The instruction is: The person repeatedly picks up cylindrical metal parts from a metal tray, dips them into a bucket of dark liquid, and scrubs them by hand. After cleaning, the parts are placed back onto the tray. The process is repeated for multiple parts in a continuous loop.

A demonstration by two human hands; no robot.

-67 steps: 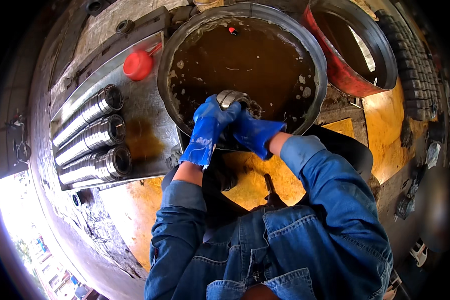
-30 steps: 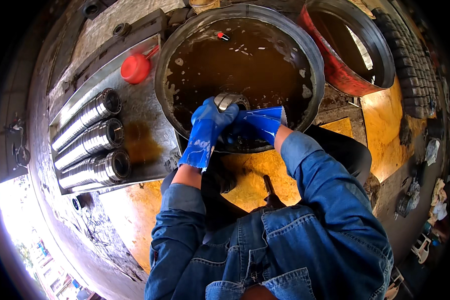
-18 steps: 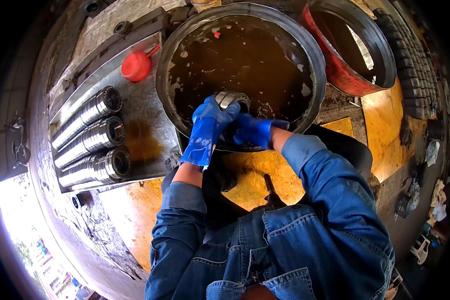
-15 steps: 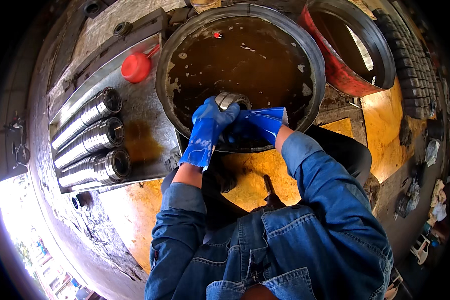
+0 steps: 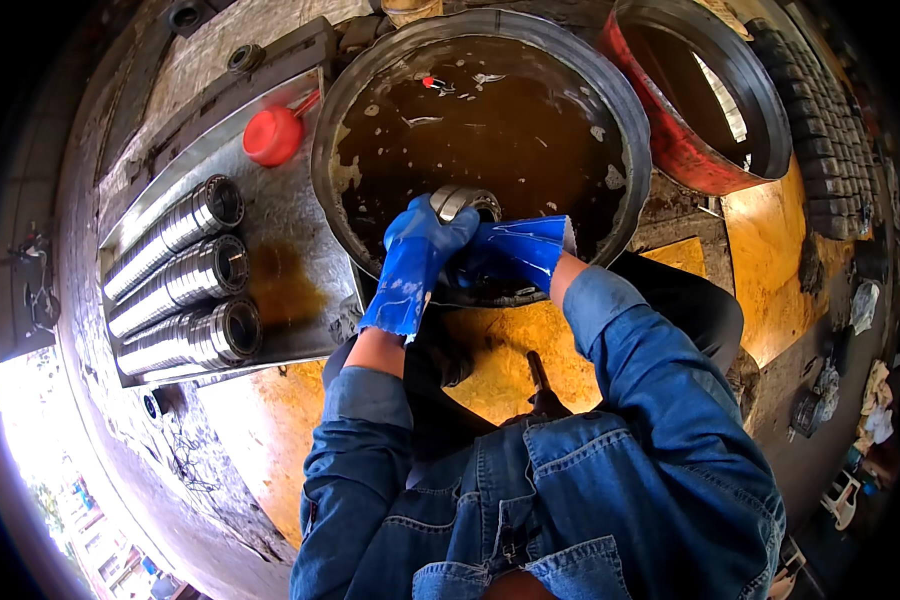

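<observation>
- Left hand (image 5: pixel 422 262) in a blue rubber glove is reaching forward, fingers curling closed.
- Right hand (image 5: pixel 515 255) in a matching blue glove is angling in from the right, touching the left.
- Both denim-sleeved forearms are extending forward, converging.

Under me the floor (image 5: pixel 760 250) is stained yellow-orange in patches, dark and grimy elsewhere. A metal tray (image 5: pixel 300 250) lies to my left against a rough concrete ledge (image 5: pixel 260 30). Daylight blazes in at the lower left (image 5: pixel 20 440). Along the right edge sit what may be stacked dark rings (image 5: pixel 820 120).
</observation>
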